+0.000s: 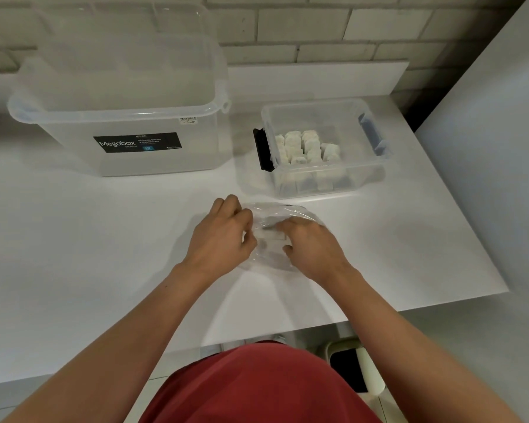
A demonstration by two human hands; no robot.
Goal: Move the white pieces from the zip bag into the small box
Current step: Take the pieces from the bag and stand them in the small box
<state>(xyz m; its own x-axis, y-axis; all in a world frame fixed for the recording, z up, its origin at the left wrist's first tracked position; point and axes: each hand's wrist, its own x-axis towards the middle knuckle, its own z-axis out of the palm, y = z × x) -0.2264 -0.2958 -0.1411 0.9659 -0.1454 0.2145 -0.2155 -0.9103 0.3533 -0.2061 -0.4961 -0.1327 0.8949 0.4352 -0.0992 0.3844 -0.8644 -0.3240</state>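
Observation:
A clear zip bag (272,254) lies flat on the white table in front of me, with a white piece (277,236) showing faintly inside it. My left hand (223,236) grips the bag's left edge with curled fingers. My right hand (310,242) reaches into the bag's mouth from the right, its fingertips hidden under the plastic. Just beyond the bag stands the small clear box (327,181), with a black latch on its left end and a grey-blue latch on its right. Several white pieces (306,146) are piled inside it.
A large clear storage box (122,117) with a black label stands at the back left. A brick wall runs behind the table (74,239). The table's right edge meets a pale wall panel. Below the front edge is a bin (353,370) on the floor.

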